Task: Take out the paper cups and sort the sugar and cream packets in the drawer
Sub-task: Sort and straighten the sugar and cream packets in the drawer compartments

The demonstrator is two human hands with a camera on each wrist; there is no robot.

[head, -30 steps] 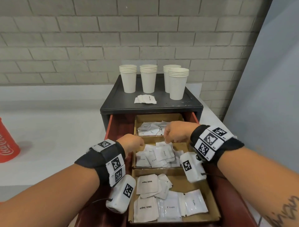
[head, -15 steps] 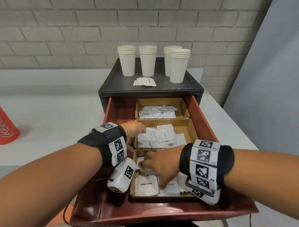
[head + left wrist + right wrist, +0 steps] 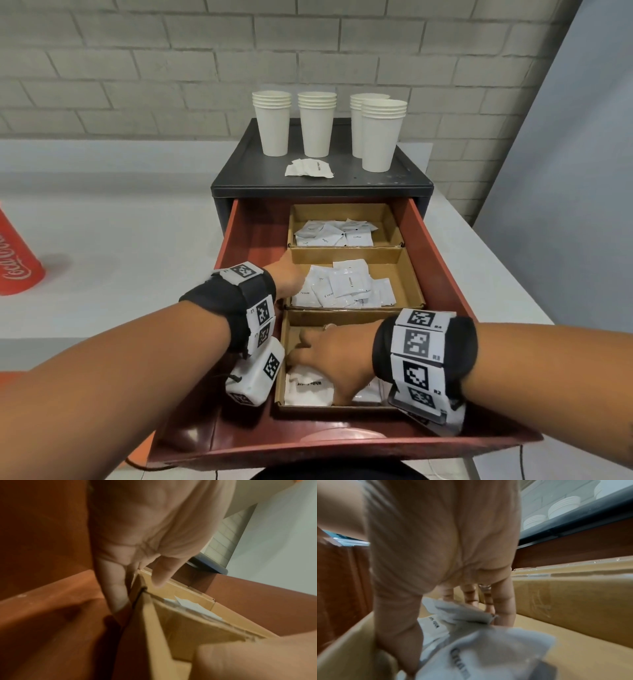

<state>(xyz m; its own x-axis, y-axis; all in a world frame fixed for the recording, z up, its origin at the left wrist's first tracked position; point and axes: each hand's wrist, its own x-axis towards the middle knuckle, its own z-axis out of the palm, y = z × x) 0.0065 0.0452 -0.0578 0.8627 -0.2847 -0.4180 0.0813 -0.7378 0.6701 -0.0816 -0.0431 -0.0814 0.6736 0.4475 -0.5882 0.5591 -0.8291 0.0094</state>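
Several stacks of white paper cups (image 3: 272, 125) stand on the black cabinet top (image 3: 239, 171). The red drawer (image 3: 445, 260) is open and holds three cardboard trays. Coffee packets (image 3: 334, 233) lie in the far tray (image 3: 342, 212). The middle tray (image 3: 402, 270) holds cream packets (image 3: 346, 284). White sugar packets (image 3: 310, 389) and a cream packet (image 3: 471, 655) share the near tray (image 3: 283, 346). My left hand (image 3: 287, 277) pinches the middle tray's left wall, thumb (image 3: 159, 577) inside and fingers (image 3: 116, 588) outside. My right hand (image 3: 329, 356) lies spread on the near tray's packets, its fingers (image 3: 503, 604) straight.
A few loose packets (image 3: 309, 168) lie on the cabinet top in front of the cups. A red Coca-Cola cup (image 3: 17, 263) stands on the white counter (image 3: 120, 246) at far left. A grey panel (image 3: 565, 171) rises on the right, and a brick wall is behind.
My right hand has come back from the middle tray and dropped into the near tray onto its packets. My left hand has stayed at the middle tray's left wall.
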